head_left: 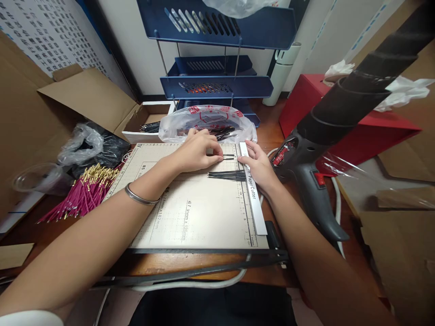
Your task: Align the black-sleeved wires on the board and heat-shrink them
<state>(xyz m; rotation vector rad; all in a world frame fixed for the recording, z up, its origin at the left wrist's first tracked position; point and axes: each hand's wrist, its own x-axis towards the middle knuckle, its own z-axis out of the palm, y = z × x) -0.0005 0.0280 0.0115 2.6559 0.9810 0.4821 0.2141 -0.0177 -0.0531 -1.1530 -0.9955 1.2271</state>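
The paper cutter (204, 213) lies before me, its pale board printed with a grid and size marks. Over its upper middle, my left hand (203, 150) pinches thin black pieces (229, 158) between thumb and fingertips; they look like short tubes or wires. My right hand (257, 164) grips the upper part of the white "Paper Cutter" strip (255, 203) along the board's right side, thumb on its near face. Just below both hands, a small bundle of black strands (226, 175) lies on the board, its right ends reaching the strip.
Behind the board sit a plastic bag (207, 118) of black strands and an open carton (149, 108). Magenta wires with gold ends (81, 192) lie left. A heat gun (312, 167) stands close on the right, near a red tissue box (367, 131). Blue trays (217, 86) rise behind.
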